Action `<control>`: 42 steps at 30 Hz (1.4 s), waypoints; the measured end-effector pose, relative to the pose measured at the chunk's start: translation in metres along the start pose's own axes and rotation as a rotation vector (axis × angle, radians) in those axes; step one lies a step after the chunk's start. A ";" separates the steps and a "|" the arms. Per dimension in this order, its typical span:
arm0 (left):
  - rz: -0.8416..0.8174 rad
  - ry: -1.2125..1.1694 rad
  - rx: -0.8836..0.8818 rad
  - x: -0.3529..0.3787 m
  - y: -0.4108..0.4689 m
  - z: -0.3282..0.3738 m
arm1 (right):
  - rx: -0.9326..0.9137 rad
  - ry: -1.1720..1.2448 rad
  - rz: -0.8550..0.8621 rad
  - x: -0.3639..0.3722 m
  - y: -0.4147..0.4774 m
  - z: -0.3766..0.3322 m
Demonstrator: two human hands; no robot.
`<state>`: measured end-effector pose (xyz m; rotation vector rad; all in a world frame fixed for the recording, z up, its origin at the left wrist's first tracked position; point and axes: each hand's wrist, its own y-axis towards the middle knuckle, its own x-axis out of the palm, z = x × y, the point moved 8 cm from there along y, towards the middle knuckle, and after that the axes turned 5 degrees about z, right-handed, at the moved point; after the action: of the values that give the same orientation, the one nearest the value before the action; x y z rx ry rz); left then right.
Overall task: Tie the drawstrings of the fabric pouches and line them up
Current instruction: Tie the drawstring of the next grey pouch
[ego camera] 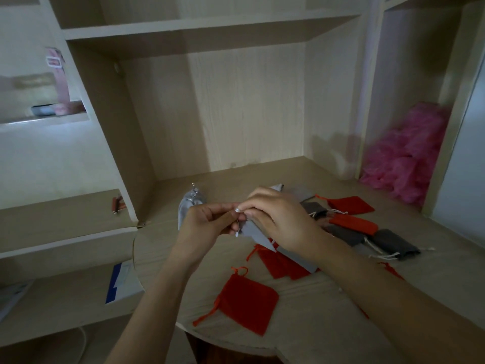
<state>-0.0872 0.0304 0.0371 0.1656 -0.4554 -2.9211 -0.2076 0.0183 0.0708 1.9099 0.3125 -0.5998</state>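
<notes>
A person's two bare hands meet above a pale wood-grain tabletop [301,316] set inside a built-in shelving unit of the same pale wood. Between them they hold a light grey pouch [256,231] just off the surface. The grip of the left hand [210,220] and the grip of the right hand [279,222] both close in a fingertip pinch on the pouch's pale drawstring [237,210]. The fingertips of the two hands touch. The spot is small and a little blurred, so how the cord runs between the fingers cannot be told.

Everything else lies around the light grey pouch. Just left of it, partly behind the left hand, a shiny silver pouch [186,209] rests on the tabletop. Under and just in front of it are overlapping red pouches [280,264]. Nearer the viewer, close to the rounded front edge, a single red pouch [248,300] lies flat with its cords loose. To its right, red and dark grey pouches [393,244] with pale cords lie in a mixed, untidy scatter.

Far right of it, in a tall side compartment, sits a heap of crumpled pink plastic bags [409,156]. Above and behind it, a bare back panel rises to a long shelf [196,30]. Left of it and lower, a side shelf holds a blue and white paper [122,282]. The light is dim.
</notes>
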 end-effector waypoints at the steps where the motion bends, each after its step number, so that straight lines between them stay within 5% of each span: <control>1: -0.012 -0.015 0.006 -0.001 0.000 0.001 | -0.025 -0.010 0.000 0.001 0.000 -0.004; 8: 0.118 -0.093 0.118 -0.003 -0.005 0.008 | -0.144 -0.142 0.073 -0.011 0.004 -0.022; 18: 0.169 -0.148 0.230 -0.001 -0.008 0.016 | 0.021 -0.065 0.178 -0.027 0.005 -0.019; 33: -0.034 -0.045 0.268 0.022 -0.012 0.022 | 0.415 0.550 -0.275 -0.004 -0.001 0.013; 42: 0.116 -0.136 0.126 0.011 -0.006 0.003 | 0.243 0.114 -0.138 -0.019 0.005 -0.002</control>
<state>-0.0995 0.0350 0.0366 -0.0425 -0.6483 -2.8018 -0.2205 0.0196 0.0853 2.1742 0.4645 -0.6449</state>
